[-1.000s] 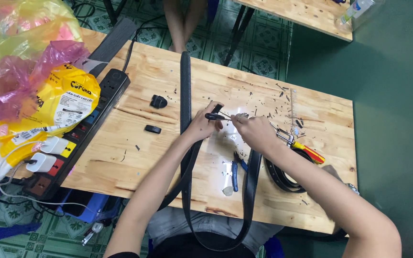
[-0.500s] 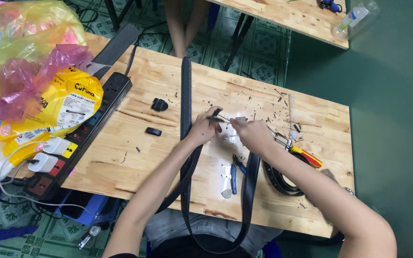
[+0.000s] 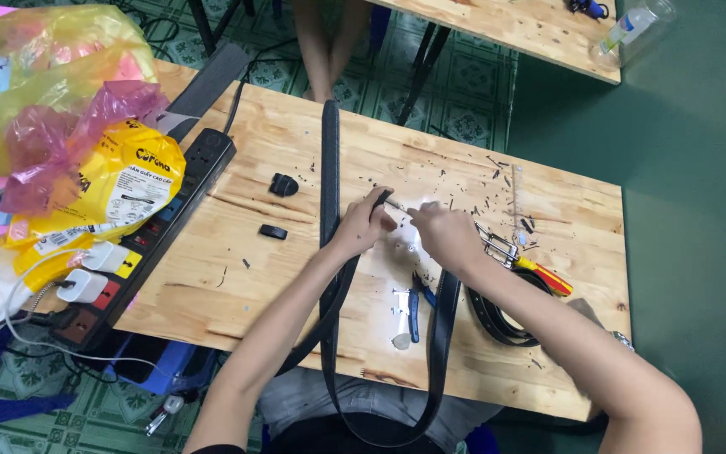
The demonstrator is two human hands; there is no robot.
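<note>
- A pale wooden desk (image 3: pixel 212 277) is seen from above, strewn with small dark scraps at its far right.
- A long black belt (image 3: pixel 329 168) is laid across the desk from the far edge toward the person, where it loops below the near edge and rises again at the right.
- A black power strip (image 3: pixel 157 231) is laid along the left edge, beside yellow and pink plastic bags (image 3: pixel 86 143).
- A coiled black strap (image 3: pixel 497 315) is set at the right, next to red-handled pliers (image 3: pixel 527 262).
- The left hand (image 3: pixel 363 225) is closed on the belt near mid-desk, pinning it down.
- The right hand (image 3: pixel 443 231) is closed around a thin tool (image 3: pixel 392 203), whose tip is held at the belt.
- Blue-handled pliers (image 3: pixel 416 303) lie just below the hands.
- The belt is judged light, limp along its length yet firm across its width; it is best gripped flat by both edges, close to the worked spot.
</note>
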